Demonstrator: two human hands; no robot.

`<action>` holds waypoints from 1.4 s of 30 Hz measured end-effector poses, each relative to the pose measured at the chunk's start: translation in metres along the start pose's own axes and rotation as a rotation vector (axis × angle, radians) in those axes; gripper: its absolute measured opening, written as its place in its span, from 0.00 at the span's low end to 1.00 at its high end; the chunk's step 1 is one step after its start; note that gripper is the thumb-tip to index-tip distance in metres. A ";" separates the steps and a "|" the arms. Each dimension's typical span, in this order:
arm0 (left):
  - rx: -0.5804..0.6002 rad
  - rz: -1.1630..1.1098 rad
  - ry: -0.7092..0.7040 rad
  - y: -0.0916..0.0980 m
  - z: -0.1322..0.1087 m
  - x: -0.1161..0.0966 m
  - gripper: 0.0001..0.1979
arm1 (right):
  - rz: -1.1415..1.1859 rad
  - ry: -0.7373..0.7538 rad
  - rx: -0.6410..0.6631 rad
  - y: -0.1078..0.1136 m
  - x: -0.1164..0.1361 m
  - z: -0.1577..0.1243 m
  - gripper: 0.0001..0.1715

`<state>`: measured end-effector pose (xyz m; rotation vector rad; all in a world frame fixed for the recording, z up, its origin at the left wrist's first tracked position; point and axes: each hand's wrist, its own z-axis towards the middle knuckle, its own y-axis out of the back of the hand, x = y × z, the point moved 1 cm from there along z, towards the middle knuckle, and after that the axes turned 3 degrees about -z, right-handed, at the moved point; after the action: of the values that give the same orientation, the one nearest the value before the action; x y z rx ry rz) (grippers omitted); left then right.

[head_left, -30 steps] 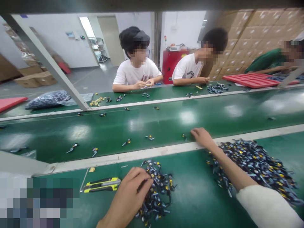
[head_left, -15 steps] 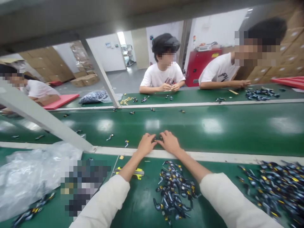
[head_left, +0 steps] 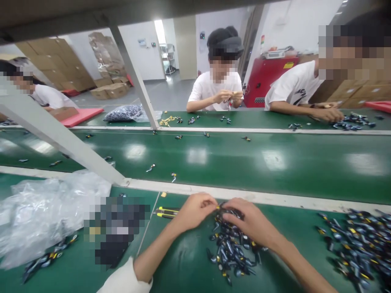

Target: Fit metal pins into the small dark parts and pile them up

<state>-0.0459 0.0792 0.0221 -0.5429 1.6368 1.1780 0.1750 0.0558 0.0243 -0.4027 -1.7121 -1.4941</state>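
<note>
In the head view, my left hand (head_left: 200, 209) is at the far left edge of a pile of small dark earbud-like pieces (head_left: 230, 252) with shiny stems and yellow marks. Its thumb and fingertips are pinched together at a tiny piece, mostly hidden, with a bit of yellow showing. My right hand (head_left: 249, 219) curves over the top of the same pile, its thumb and forefinger apart and dark pieces visible between them. Beside my left wrist lies a yellow cutter knife (head_left: 166, 212), partly covered by the hand.
A larger heap of such pieces (head_left: 360, 244) lies at right. Clear plastic bags (head_left: 55, 203) cover the left. A white slanted post (head_left: 70, 138) and a pale rail (head_left: 183, 191) border the green belt (head_left: 220, 162), which carries scattered pieces. Several co-workers sit opposite.
Both my hands have drawn back from over the belt, across the rail, to the near pile. The view has shifted slightly. The co-worker at right now reaches toward their own pile.
</note>
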 end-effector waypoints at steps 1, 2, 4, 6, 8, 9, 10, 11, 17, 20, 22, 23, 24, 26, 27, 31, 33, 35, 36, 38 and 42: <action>0.006 -0.040 0.004 -0.007 -0.003 -0.001 0.08 | 0.047 -0.021 -0.039 -0.002 0.003 -0.011 0.11; 0.010 -0.076 0.006 -0.012 -0.004 -0.003 0.09 | 0.096 -0.050 -0.080 -0.003 0.006 -0.020 0.12; 0.003 -0.134 -0.002 -0.017 -0.001 -0.009 0.11 | 0.210 -0.115 -0.143 -0.005 0.009 -0.027 0.16; -0.034 -0.162 -0.023 -0.019 0.004 -0.019 0.13 | 0.337 -0.165 -0.163 -0.005 0.014 -0.025 0.19; -0.099 -0.157 -0.050 -0.021 0.007 -0.035 0.16 | 0.453 -0.192 -0.182 -0.006 0.020 -0.019 0.22; -0.138 -0.141 -0.062 -0.024 0.007 -0.043 0.16 | 0.499 -0.199 -0.202 -0.006 0.023 -0.015 0.24; -0.177 -0.118 -0.071 -0.026 0.005 -0.050 0.17 | 0.538 -0.206 -0.228 -0.007 0.025 -0.012 0.24; -0.211 -0.088 -0.078 -0.028 0.003 -0.055 0.17 | 0.570 -0.214 -0.254 -0.009 0.026 -0.010 0.25; -0.176 0.194 -0.033 0.001 0.007 -0.032 0.15 | 0.668 -0.297 -0.359 -0.018 0.009 -0.013 0.21; -0.315 0.359 0.102 0.046 0.022 0.011 0.18 | 0.662 -0.314 -0.378 -0.015 -0.004 -0.015 0.21; -0.337 0.443 0.170 0.072 0.032 0.038 0.18 | 0.639 -0.323 -0.381 -0.013 -0.010 -0.015 0.22; -0.327 0.471 0.181 0.083 0.036 0.048 0.17 | 0.623 -0.328 -0.387 -0.012 -0.011 -0.014 0.22; -0.315 0.493 0.185 0.092 0.040 0.057 0.17 | 0.606 -0.332 -0.394 -0.011 -0.013 -0.014 0.21; -0.317 0.524 0.184 0.109 0.045 0.068 0.16 | 0.574 -0.332 -0.415 -0.011 -0.014 -0.013 0.20; -0.336 0.536 0.180 0.117 0.047 0.072 0.16 | 0.562 -0.329 -0.425 -0.012 -0.015 -0.013 0.20; -0.452 0.553 0.184 0.148 0.044 0.078 0.17 | 0.541 -0.324 -0.432 -0.015 -0.014 -0.013 0.19; -0.473 0.544 0.191 0.159 0.040 0.079 0.18 | 0.544 -0.319 -0.421 -0.015 -0.011 -0.014 0.18; -0.461 0.526 0.188 0.163 0.038 0.077 0.17 | 0.555 -0.301 -0.404 -0.014 -0.008 -0.014 0.17; -0.443 0.513 0.181 0.161 0.037 0.074 0.17 | 0.563 -0.289 -0.392 -0.014 -0.005 -0.015 0.17; -0.380 0.478 0.155 0.150 0.038 0.063 0.17 | 0.583 -0.261 -0.365 -0.013 -0.002 -0.016 0.17; -0.154 0.364 0.059 0.084 0.031 0.023 0.14 | 0.632 -0.213 -0.323 -0.010 0.002 -0.016 0.19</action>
<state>-0.1075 0.1464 0.0373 -0.3863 1.7520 1.5777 0.1729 0.0380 0.0189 -1.1887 -1.3064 -1.2708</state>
